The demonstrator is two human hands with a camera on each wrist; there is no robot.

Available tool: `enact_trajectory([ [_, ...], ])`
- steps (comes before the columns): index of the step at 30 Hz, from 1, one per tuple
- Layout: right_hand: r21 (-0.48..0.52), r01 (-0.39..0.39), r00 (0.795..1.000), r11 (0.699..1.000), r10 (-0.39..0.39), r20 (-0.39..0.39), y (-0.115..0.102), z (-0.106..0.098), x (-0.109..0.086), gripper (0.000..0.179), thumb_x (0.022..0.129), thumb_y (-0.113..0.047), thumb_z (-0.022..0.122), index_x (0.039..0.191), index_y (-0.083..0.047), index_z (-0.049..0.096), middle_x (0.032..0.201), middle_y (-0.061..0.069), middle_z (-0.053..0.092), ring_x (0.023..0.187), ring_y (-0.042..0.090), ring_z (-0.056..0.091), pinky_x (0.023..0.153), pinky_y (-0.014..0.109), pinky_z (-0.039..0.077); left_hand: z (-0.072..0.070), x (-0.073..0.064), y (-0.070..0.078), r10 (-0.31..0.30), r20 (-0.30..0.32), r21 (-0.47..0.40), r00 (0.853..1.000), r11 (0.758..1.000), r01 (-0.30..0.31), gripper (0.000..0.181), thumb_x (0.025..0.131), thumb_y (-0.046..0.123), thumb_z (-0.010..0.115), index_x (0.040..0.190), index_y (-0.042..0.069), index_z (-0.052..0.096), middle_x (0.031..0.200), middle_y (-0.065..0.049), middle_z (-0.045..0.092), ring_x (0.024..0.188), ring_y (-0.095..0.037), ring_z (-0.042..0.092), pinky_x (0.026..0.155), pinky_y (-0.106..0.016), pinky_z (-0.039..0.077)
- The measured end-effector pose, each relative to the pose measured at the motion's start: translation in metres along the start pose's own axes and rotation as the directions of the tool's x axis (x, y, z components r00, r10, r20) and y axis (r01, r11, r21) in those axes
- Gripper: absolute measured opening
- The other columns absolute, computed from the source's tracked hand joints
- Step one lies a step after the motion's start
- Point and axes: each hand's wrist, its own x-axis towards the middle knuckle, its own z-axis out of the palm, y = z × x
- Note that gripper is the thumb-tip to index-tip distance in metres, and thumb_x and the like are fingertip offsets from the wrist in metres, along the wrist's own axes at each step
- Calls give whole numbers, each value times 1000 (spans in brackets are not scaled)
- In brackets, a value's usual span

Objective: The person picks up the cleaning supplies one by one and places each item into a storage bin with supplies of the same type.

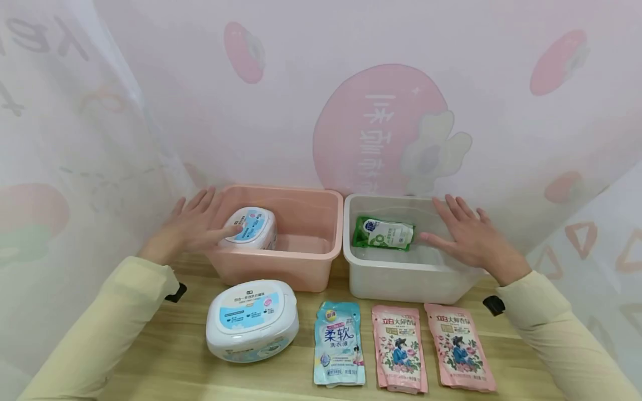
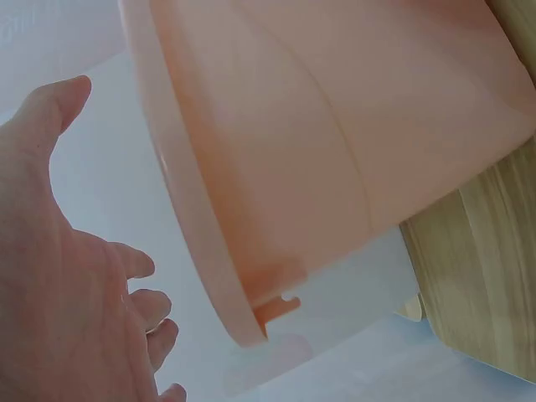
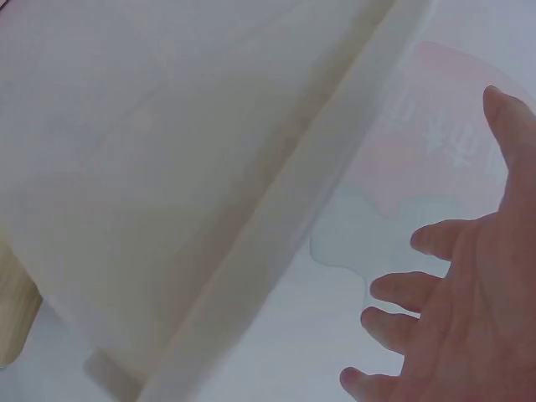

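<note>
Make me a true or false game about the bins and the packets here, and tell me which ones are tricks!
1. A white tub sits inside the pink bin. True.
2. The green pouch lies in the pink bin. False: the green pouch lies in the white bin.
3. The two bins stand side by side. True.
4. Two pink pouches lie on the wooden table. True.
5. The blue pouch lies between the two pink pouches. False: the blue pouch lies between the second white tub and the pink pouches.
6. The right grip holds a pouch. False: the right grip's fingers are spread and hold nothing.
</note>
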Motion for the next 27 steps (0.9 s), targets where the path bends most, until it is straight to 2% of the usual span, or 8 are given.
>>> enact_trajectory([
  [3, 1, -18, 1000, 1000, 18, 7, 5, -4, -7, 96, 104, -68, 47, 171, -12, 9, 175, 28, 12, 161, 53, 11, 123, 79, 11, 2, 1, -2, 13, -2, 6, 1000, 1000, -13, 117, 94, 84, 42, 169, 4, -2, 176, -29, -3, 162, -53, 1, 125, -78, -2],
  [6, -21, -26, 1000, 999, 25, -8, 12, -8, -17, 96, 104, -67, 49, 170, -7, 14, 172, 31, 20, 159, 54, 18, 121, 80, 16, 5, 1, -4, 37, 2, 11, 999, 999, -37, 119, 95, 83, 42, 168, -3, 2, 175, -32, 0, 161, -55, 4, 125, -78, 4],
  [11, -26, -19, 997, 999, 17, -77, 24, -15, -35, 93, 104, -57, 59, 164, 6, 25, 164, 37, 34, 149, 58, 36, 118, 74, 32, 13, -2, -10, 68, 2, -38, 998, 997, -68, 121, 96, 80, 45, 166, -6, -1, 174, -33, 0, 161, -55, 4, 125, -77, 9],
  [16, 25, -23, 993, 999, 26, -115, 37, -24, -53, 83, 101, -48, 68, 151, 15, 43, 142, 42, 56, 128, 59, 56, 103, 72, 48, 17, -5, -13, 81, 0, -68, 997, 994, -80, 119, 97, 78, 46, 166, -7, -2, 175, -32, -3, 162, -54, 2, 127, -75, 9],
  [21, 80, -35, 988, 996, 46, -146, 50, -27, -70, 61, 96, -39, 76, 124, 14, 65, 112, 33, 73, 102, 48, 72, 89, 65, 57, 22, -8, -15, 74, -2, -78, 997, 994, -74, 117, 99, 76, 45, 166, -7, -2, 174, -33, -2, 161, -55, 3, 127, -74, 10],
  [23, 110, -41, 987, 993, 58, -152, 56, -25, -78, 53, 95, -37, 78, 115, 11, 70, 104, 27, 76, 96, 43, 74, 86, 63, 58, 24, -9, -16, 72, -5, -82, 997, 994, -72, 116, 99, 76, 46, 166, -6, -2, 174, -33, -1, 161, -55, 3, 127, -74, 10],
  [24, 120, -50, 987, 992, 68, -147, 59, -23, -81, 48, 94, -38, 79, 106, 8, 72, 95, 22, 76, 88, 37, 74, 80, 57, 60, 24, -9, -17, 71, -5, -82, 997, 994, -71, 116, 99, 75, 45, 166, -6, -2, 174, -33, -1, 161, -55, 4, 126, -75, 11],
  [27, 155, -82, 989, 985, 99, -107, 68, -18, -92, 46, 95, -39, 79, 100, 6, 73, 90, 15, 76, 84, 33, 74, 77, 53, 60, 27, -9, -17, 70, -6, -82, 998, 994, -70, 115, 100, 75, 44, 166, -7, -2, 174, -34, -1, 161, -56, 3, 126, -76, 10],
])
